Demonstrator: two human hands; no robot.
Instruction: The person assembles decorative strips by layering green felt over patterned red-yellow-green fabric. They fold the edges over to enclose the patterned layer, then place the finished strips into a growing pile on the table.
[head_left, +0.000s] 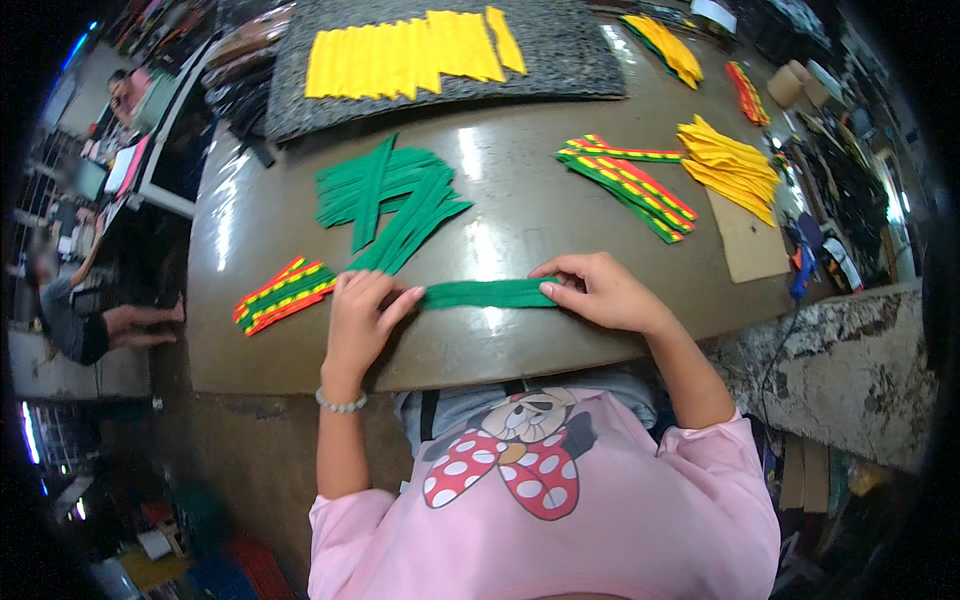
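Note:
A green fabric strip (488,293) is stretched level between my two hands, just above the near part of the table. My left hand (366,305) pinches its left end, and my right hand (598,290) pinches the right end between thumb and fingers. Beyond my left hand lies a loose pile of green strips (385,190), one reaching almost to my fingers. Beside that hand on the left is a small stack of red, yellow and green patterned strips (285,295). A second patterned stack (635,190) lies past my right hand.
Yellow strips (400,55) lie in a row on a grey speckled board (590,70) at the back of the brown table (500,365). At right are a yellow pile (735,165), cardboard (745,235) and a blue glue gun (803,255). Two other people are at far left.

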